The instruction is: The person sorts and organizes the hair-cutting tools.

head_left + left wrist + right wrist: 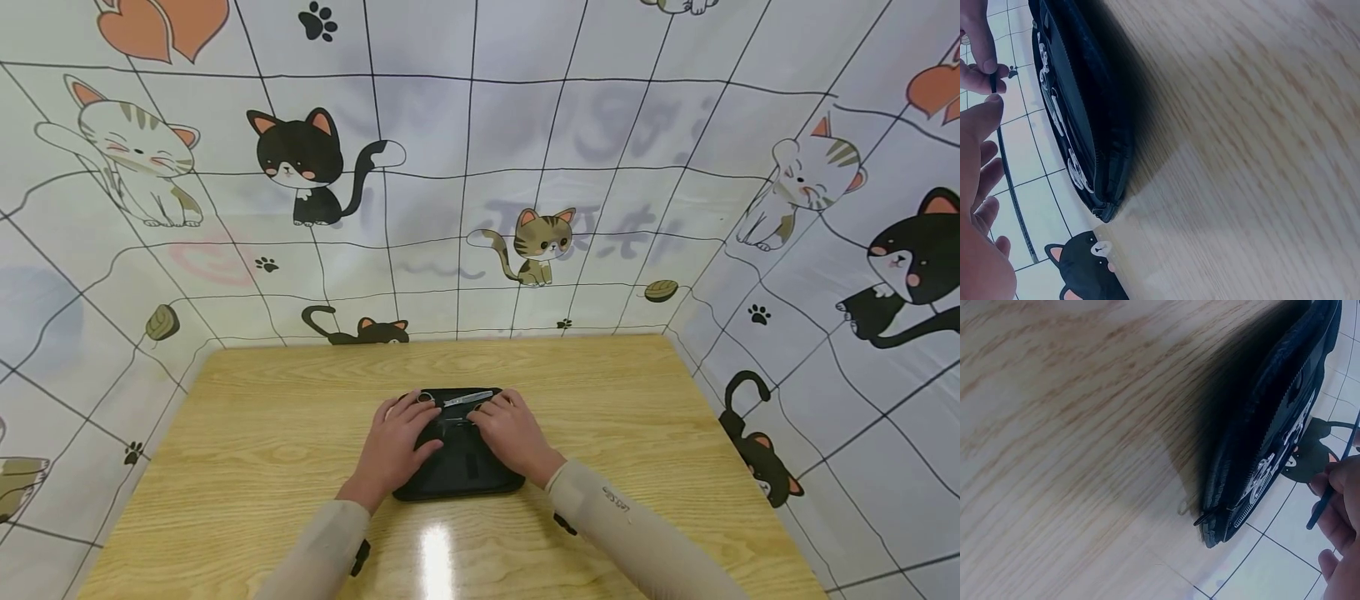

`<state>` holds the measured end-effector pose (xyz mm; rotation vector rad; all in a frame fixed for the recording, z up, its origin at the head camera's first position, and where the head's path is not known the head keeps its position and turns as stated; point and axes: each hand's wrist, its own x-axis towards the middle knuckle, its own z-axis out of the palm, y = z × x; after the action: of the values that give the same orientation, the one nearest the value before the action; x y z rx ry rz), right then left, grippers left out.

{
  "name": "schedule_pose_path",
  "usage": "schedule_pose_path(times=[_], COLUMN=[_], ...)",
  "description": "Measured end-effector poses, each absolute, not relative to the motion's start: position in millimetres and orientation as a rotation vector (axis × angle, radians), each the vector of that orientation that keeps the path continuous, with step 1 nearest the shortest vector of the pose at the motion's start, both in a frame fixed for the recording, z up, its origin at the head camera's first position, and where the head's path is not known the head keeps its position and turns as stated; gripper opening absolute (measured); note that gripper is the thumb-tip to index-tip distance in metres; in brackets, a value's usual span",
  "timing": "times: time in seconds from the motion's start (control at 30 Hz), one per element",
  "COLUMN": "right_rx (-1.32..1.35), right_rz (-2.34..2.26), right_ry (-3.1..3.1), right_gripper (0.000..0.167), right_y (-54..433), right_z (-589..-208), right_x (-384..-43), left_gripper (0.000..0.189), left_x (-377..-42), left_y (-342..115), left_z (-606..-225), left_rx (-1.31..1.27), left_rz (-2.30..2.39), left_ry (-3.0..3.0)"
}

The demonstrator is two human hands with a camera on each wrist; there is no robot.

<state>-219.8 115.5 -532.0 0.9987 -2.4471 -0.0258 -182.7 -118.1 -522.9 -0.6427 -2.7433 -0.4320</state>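
An unzipped black case [457, 479] lies on the table, with slim silver tools strapped inside it [1060, 106]. Above it, both hands hold a slim dark file [1017, 219], its far end finely ridged. My left hand [393, 446] pinches the file near its middle, the thumb pressed on it. Thumb and fingertips of my right hand [512, 433] pinch it close to the other end, whose dark tip [1319, 515] sticks out past the fingers. In the head view, a silver tool [468, 398] shows between the hands; whether it lies in the case I cannot tell.
The wooden table [262, 442] extends around the case on all sides. A white cloth [420, 208] printed with cats and grid lines hangs behind and at both sides. Light glares off the table [436, 550] in front of the case.
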Motion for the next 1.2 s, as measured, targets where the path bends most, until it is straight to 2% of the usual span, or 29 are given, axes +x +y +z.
schedule_pose_path(times=[1.2], right_rx=[1.071], right_rz=[-0.031], right_ry=[-2.408], right_gripper=[0.014], right_y=[116.1], right_z=[-530.1], right_x=[-217.2], left_gripper=[0.039], left_x=[-182.4], left_y=[-112.1], left_z=[-529.2], left_rx=[-0.689], left_rz=[-0.475], left_ry=[-2.760])
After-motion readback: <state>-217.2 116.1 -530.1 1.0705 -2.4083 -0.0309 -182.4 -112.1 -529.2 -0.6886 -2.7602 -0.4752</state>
